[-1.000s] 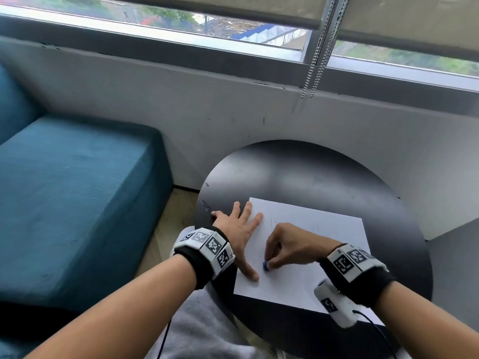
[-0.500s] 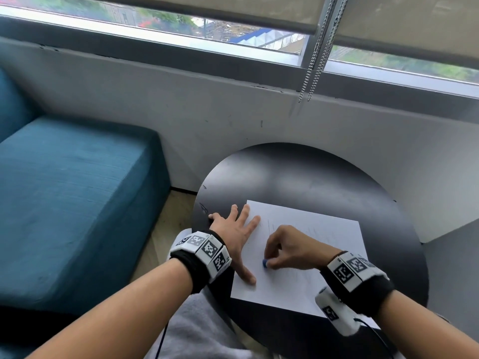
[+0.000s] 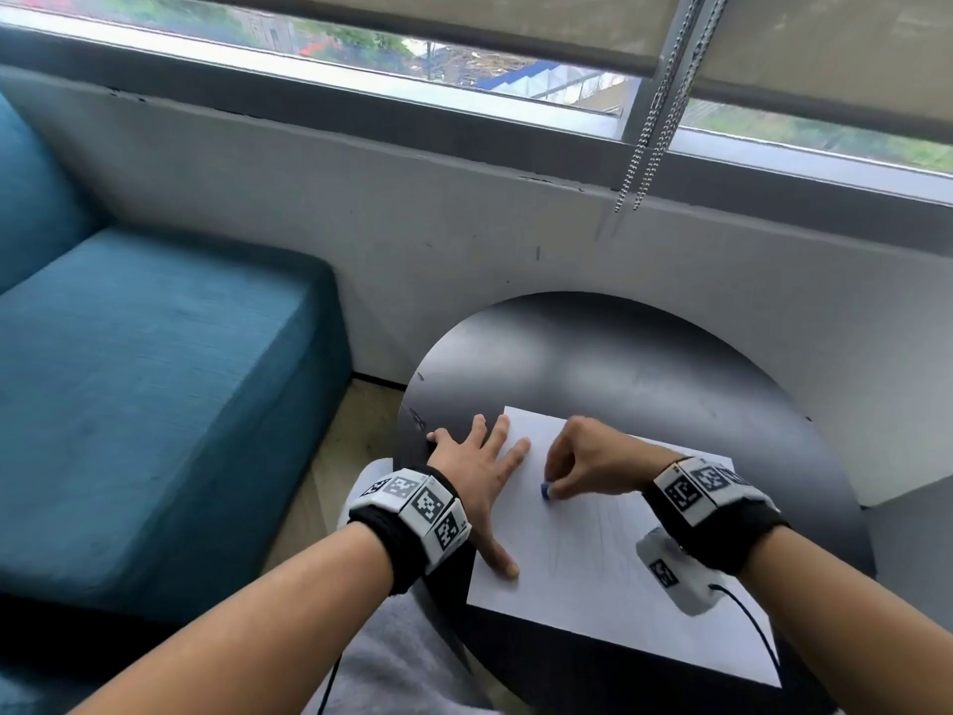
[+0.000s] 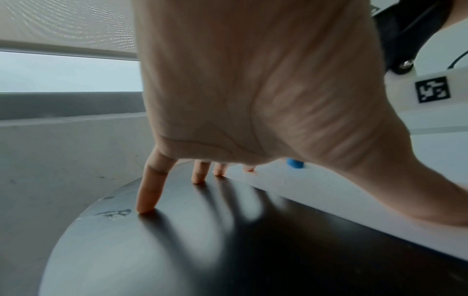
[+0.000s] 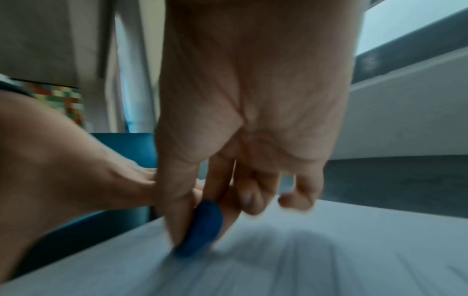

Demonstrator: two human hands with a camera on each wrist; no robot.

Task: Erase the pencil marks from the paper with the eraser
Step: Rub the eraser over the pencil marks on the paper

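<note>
Pinning the paper [image 3: 593,575] w/ spread fingers, left hand [image 3: 477,469] lies flat, half on the bench [image 3: 644,369], prob. so the sheet won't slide. Right hand [image 3: 588,461] pinches the small blue eraser [image 3: 546,490] tip-down near the sheet's left-middle; faint grey pencil marks [image 3: 603,539] sit just beside it.

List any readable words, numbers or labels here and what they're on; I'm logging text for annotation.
No readable text anywhere.
Wristbands and wrist camera housing: black-and-white square marker patterns only, no letters or numbers.
Paper: faint pencil strokes, not writing.
Blue eraser: no visible brand.
</note>
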